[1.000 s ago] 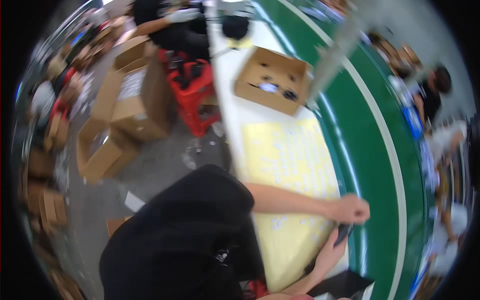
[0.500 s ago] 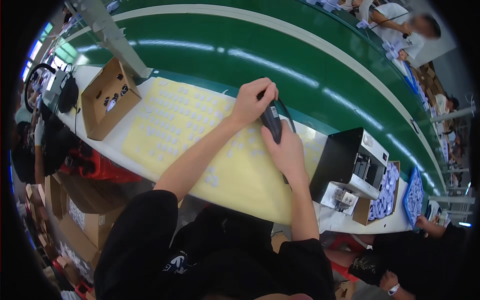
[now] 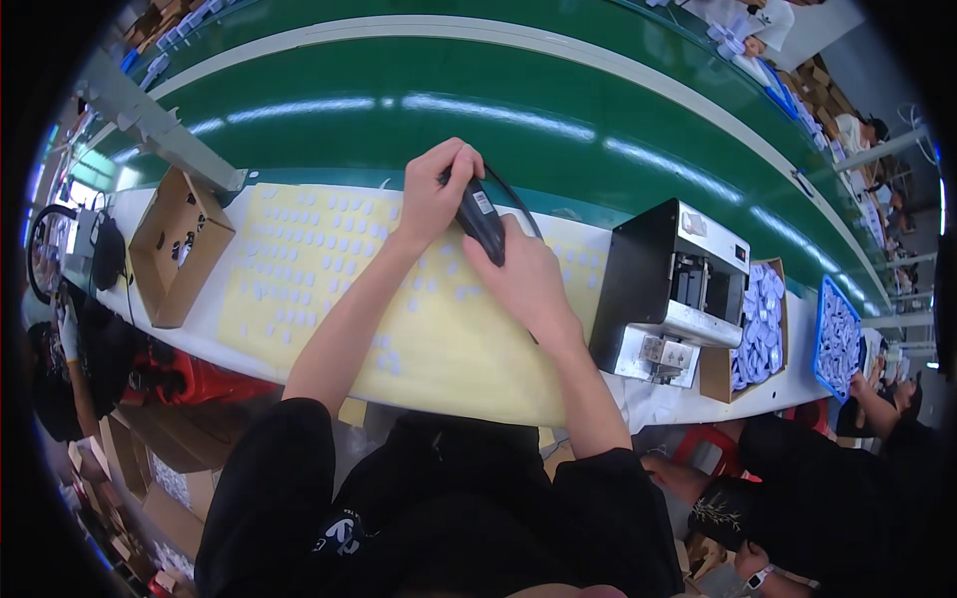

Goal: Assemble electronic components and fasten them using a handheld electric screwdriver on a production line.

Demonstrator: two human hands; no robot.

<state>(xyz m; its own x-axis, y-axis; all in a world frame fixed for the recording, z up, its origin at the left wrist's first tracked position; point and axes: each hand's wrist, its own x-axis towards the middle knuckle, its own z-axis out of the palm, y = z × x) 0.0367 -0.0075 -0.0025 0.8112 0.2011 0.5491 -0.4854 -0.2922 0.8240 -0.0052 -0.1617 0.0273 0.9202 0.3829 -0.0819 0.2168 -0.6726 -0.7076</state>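
Note:
Above the yellow sheet, both my hands hold a slim black corded handheld tool (image 3: 482, 224) with a small white label; its exact kind I cannot make out. My left hand (image 3: 431, 189) is closed around its far upper end, the fingers curled over it. Around its lower end my right hand (image 3: 526, 277) is wrapped, and a black cord loops past that hand. Rows of small pale oval pieces (image 3: 329, 239) lie on the yellow sheet (image 3: 469, 369), mostly left of my forearms, with a few loose ones nearer me.
Right of the sheet stands a black and silver bench machine (image 3: 678, 299). Beyond it are a cardboard box of pale lilac parts (image 3: 760, 324) and a blue tray (image 3: 823, 339), a co-worker's arm beside it. An open cardboard box (image 3: 159, 269) sits left; a green conveyor (image 3: 399, 140) runs behind.
The whole view has shifted, with bench, sheet and machine lying further left in the picture. My hands keep their grip on the black tool, at about the same place over the sheet.

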